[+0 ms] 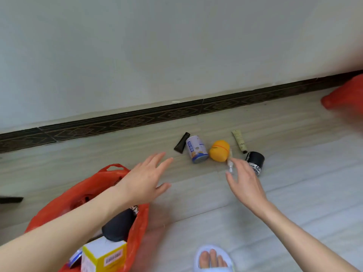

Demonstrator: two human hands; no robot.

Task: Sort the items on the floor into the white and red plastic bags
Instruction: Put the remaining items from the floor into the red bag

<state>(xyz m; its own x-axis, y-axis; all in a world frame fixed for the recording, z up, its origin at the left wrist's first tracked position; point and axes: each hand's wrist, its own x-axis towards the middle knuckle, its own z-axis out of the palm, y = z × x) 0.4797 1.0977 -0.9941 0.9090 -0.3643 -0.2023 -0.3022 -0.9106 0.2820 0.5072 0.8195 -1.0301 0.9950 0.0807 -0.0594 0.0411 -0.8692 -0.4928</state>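
Red bag [78, 195] thin glossy plastic; can [197, 149] shiny metal; floor [294, 193] smooth tile; box [104, 254] matt card

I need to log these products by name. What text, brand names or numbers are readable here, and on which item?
Nothing reads clearly.
White-and-blue tin can: blue vertical label characters, blurred.
Yellow-and-white cardboard box: barcode sticker, digits too small.
Pale green squeeze tube: print too small.
Dark item in the red plastic bag: white lettering, mostly hidden.

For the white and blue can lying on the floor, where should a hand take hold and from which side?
Probably across the middle of its round body, from above. The can lies on its side, one end toward the camera, with the black tube close on its left and the yellow ball on its right, so side approaches look cramped. The open left hand is nearest.
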